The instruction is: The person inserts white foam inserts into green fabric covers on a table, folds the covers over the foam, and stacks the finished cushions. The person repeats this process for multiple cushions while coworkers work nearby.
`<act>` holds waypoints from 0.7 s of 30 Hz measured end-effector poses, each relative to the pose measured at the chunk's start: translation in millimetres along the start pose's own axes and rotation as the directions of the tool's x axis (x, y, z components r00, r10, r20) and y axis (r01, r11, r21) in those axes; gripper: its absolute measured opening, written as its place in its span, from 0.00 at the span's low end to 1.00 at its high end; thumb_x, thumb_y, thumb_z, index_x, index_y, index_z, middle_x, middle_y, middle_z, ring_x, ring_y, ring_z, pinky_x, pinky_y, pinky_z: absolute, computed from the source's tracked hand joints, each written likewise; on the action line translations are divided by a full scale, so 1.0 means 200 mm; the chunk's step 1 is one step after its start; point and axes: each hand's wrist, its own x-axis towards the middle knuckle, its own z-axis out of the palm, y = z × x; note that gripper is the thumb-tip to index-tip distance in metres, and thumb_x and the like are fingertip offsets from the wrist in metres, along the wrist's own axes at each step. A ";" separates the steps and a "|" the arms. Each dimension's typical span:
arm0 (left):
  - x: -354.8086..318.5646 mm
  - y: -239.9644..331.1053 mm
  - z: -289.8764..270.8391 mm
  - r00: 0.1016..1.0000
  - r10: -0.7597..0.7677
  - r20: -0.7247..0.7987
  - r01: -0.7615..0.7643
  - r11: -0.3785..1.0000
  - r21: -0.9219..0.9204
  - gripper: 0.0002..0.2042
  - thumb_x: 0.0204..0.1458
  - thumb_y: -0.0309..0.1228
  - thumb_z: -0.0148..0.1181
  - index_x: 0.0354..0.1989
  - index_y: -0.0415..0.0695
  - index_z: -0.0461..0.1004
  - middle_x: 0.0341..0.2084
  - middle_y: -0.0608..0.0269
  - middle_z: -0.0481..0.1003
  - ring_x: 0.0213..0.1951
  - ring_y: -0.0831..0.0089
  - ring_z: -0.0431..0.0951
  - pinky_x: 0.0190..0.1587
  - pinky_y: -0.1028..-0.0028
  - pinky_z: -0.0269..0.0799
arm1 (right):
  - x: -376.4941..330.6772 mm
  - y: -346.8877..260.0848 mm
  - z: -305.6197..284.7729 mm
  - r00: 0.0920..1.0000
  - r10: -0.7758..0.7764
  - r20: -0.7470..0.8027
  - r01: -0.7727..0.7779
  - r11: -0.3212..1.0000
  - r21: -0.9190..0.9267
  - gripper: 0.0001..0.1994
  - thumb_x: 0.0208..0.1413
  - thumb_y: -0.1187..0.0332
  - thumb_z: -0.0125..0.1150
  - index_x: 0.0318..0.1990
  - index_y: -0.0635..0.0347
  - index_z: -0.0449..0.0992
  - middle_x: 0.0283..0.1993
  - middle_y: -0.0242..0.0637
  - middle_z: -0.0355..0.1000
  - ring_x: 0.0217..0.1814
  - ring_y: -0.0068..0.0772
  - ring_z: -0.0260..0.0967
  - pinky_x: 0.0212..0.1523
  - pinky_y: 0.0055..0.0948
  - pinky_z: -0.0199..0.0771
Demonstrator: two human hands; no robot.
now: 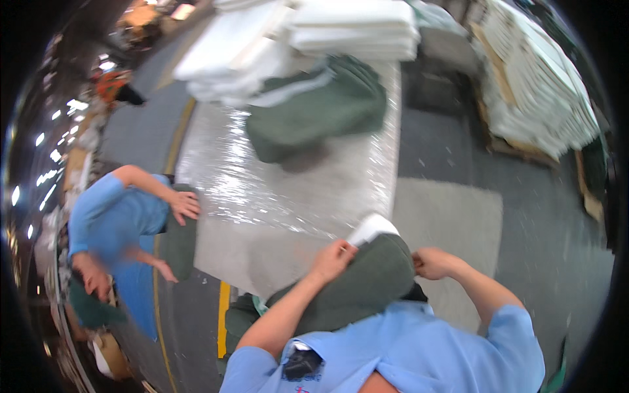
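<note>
A dark green fabric cushion (pixel 357 288) leans against my front at the near end of the wrapped table. White padding (pixel 372 229) shows at its far end. My left hand (pixel 334 262) is closed on the cushion's left edge, beside the white part. On the other side, my right hand (pixel 432 263) pinches the right edge of the green fabric; its fingertips are partly hidden. Another green cushion (pixel 321 108), with a pale strip along it, lies on the far half of the table.
Plastic film covers the table (pixel 288 196). White padding stacks (pixel 354 29) stand at its far end. To the left, a co-worker in a blue shirt (pixel 118 209) handles a green cushion (pixel 179 236). A pallet of white sheets (pixel 531 78) stands far right; a grey mat (pixel 452 209) lies on the floor.
</note>
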 end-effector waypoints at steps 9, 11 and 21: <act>0.23 0.13 -0.10 0.958 0.077 0.276 -0.017 0.977 -0.213 0.16 0.64 0.44 0.66 0.44 0.40 0.82 0.32 0.69 0.79 0.37 0.80 0.74 0.41 0.72 0.72 | 0.33 -0.36 -0.32 0.913 -0.328 -0.244 0.286 0.939 -0.191 0.15 0.61 0.59 0.67 0.52 0.52 0.86 0.41 0.43 0.84 0.43 0.45 0.82 0.47 0.39 0.81; 0.25 0.15 -0.13 0.916 0.008 0.402 0.099 0.964 -0.245 0.18 0.63 0.46 0.66 0.45 0.42 0.83 0.33 0.67 0.81 0.37 0.78 0.75 0.42 0.70 0.72 | 0.37 -0.41 -0.31 0.917 -0.362 -0.165 0.302 0.903 -0.304 0.15 0.60 0.59 0.68 0.52 0.50 0.86 0.41 0.43 0.84 0.43 0.46 0.83 0.47 0.40 0.81; 0.26 0.22 -0.08 0.968 0.134 0.214 -0.121 0.990 -0.071 0.14 0.68 0.39 0.57 0.39 0.41 0.80 0.27 0.67 0.77 0.32 0.75 0.73 0.35 0.66 0.71 | 0.24 -0.51 -0.28 0.889 -0.444 -0.114 0.370 0.841 -0.394 0.07 0.59 0.64 0.66 0.41 0.53 0.85 0.45 0.42 0.77 0.49 0.50 0.78 0.51 0.44 0.78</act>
